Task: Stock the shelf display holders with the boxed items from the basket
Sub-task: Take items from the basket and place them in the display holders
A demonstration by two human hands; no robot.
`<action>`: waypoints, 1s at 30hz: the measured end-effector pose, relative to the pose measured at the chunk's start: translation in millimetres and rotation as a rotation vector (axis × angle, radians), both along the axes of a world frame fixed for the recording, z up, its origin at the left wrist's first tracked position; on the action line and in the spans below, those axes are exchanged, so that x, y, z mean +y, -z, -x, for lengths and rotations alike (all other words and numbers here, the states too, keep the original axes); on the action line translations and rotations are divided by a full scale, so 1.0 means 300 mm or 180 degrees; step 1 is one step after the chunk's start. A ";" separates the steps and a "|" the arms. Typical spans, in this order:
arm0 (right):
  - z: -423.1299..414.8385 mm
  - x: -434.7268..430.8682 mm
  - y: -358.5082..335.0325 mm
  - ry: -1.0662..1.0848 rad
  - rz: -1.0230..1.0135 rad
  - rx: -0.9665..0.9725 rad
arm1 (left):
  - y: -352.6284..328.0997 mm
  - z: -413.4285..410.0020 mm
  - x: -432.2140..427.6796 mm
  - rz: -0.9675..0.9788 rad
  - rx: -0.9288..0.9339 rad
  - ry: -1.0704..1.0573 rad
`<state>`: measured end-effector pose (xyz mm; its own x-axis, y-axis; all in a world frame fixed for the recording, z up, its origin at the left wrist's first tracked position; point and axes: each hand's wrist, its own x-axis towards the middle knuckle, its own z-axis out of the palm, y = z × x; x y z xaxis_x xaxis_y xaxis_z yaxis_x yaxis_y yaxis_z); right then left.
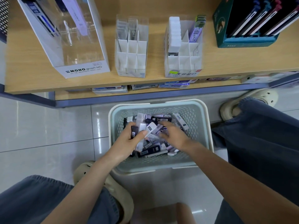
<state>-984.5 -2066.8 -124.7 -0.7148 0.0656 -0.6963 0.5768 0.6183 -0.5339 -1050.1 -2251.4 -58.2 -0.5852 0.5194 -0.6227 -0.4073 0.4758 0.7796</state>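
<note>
Boxes [153, 148], black and white, lie jumbled in the perforated basket [208, 126] on the floor below the shelf [32, 75]. At the basket's left side the left hand [126, 141] grips a small stack of them, a dark one outermost. The right hand [174, 135], blurred, fingers extended and holding nothing, lies over the pile's centre. On the shelf, the left holder [131, 71] shows mostly bare cells; the right holder [182, 73] carries a row of white boxes and purple ones behind.
</note>
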 end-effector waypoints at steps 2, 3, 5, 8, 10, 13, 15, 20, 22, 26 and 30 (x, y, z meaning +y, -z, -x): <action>0.003 -0.010 0.025 -0.0250 -0.0086 -0.0158 | 0.004 0.004 -0.007 -0.0026 -0.0009 -0.0056; 0.006 -0.014 0.032 -0.0413 -0.0211 -0.0141 | 0.006 0.006 -0.009 -0.0031 -0.0027 -0.0079; 0.015 -0.020 0.034 -0.0735 -0.0502 -0.0045 | 0.003 0.011 -0.011 -0.0015 -0.0057 -0.0095; 0.015 -0.034 0.041 -0.0823 -0.0649 -0.0123 | -0.007 0.013 -0.011 0.0039 -0.0003 -0.0111; 0.015 -0.047 0.047 -0.0722 -0.0704 -0.0135 | -0.020 0.014 -0.007 0.0062 0.0078 -0.0114; 0.025 -0.056 0.046 -0.0799 -0.0851 0.0127 | -0.028 0.013 -0.006 0.0082 0.0139 -0.0153; 0.034 -0.061 0.036 -0.0876 -0.0812 0.0261 | -0.033 0.014 -0.008 0.0135 0.0164 -0.0132; 0.054 -0.079 0.006 -0.0714 -0.0559 0.0330 | -0.026 0.004 -0.018 0.0314 0.0090 -0.0360; 0.058 -0.069 -0.015 -0.0470 -0.0418 0.0331 | -0.031 -0.008 -0.016 0.0289 -0.0065 -0.0580; 0.070 -0.038 -0.100 0.0054 0.0025 0.0474 | -0.058 -0.040 -0.003 0.0229 -0.0513 -0.1291; 0.073 -0.021 -0.213 0.0411 0.0449 0.0713 | -0.093 -0.069 0.011 0.0187 -0.0548 -0.1749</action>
